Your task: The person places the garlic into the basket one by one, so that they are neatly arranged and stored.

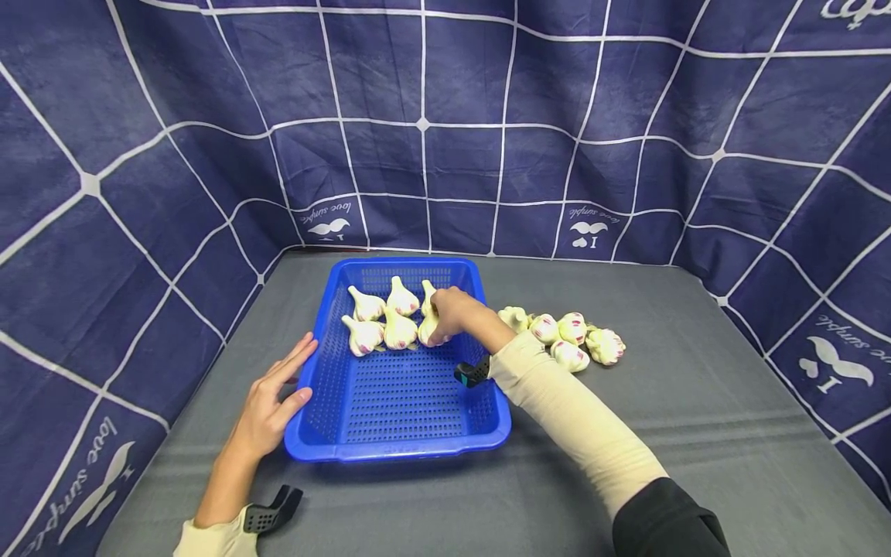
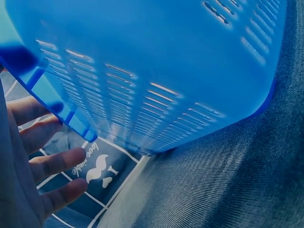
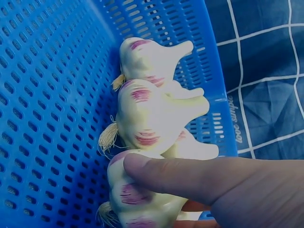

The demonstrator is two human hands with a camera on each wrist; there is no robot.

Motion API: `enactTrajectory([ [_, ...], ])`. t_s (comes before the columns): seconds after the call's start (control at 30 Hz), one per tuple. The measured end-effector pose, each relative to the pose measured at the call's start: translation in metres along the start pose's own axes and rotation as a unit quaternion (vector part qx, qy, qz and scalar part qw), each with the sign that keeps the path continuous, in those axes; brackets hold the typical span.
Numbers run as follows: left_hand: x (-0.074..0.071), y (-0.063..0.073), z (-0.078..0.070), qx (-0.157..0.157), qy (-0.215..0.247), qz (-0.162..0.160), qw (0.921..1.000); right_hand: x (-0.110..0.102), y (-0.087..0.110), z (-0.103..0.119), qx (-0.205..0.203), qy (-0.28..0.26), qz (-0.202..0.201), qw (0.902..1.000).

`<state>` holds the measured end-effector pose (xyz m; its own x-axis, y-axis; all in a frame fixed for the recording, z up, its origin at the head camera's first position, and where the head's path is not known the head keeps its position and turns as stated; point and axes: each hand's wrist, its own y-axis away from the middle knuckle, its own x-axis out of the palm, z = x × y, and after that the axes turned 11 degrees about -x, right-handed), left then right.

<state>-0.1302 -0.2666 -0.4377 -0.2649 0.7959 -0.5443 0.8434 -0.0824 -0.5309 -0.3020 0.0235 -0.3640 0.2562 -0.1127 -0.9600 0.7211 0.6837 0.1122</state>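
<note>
A blue perforated plastic basket (image 1: 404, 447) stands on the grey table with several garlic bulbs in its far half. My right hand (image 1: 455, 313) reaches in over the right wall and grips a garlic bulb (image 3: 142, 194) at the right end of the front row, thumb across its side. Beside it in the right wrist view is another garlic bulb (image 3: 142, 111), stem toward the far wall. At the basket's left rim my left hand (image 1: 267, 406) touches the edge with fingers extended; the left wrist view shows those fingers spread along the outside of the rim.
To the basket's right, several loose garlic bulbs (image 1: 571, 356) lie in a cluster on the grey table (image 1: 696, 418), close to the right forearm. A dark blue cloth (image 1: 459, 162) with white grid lines hangs behind and at the sides.
</note>
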Motion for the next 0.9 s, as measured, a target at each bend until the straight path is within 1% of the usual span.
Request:
enactTrajectory([
  [0.27, 0.0002, -0.0004, 0.0010, -0.006, -0.002, 0.001, 1.0000, -0.0020, 0.0020, -0.0012, 0.004, 0.001, -0.002, 1.0000],
  [0.5, -0.0004, 0.0006, 0.0031, -0.007, -0.004, 0.000, 1.0000, -0.0036, 0.0043, -0.0001, -0.005, -0.004, -0.005, 1.0000],
  [0.63, -0.0010, 0.0006, 0.0027, -0.010, -0.006, -0.001, 0.9999, -0.0042, 0.0046, 0.0003, -0.012, 0.000, -0.002, 0.9999],
  [0.9, -0.0006, -0.0002, 0.0019, -0.013, -0.008, 0.003, 0.9999, -0.0048, 0.0065, 0.0007, -0.011, -0.002, 0.003, 0.9999],
])
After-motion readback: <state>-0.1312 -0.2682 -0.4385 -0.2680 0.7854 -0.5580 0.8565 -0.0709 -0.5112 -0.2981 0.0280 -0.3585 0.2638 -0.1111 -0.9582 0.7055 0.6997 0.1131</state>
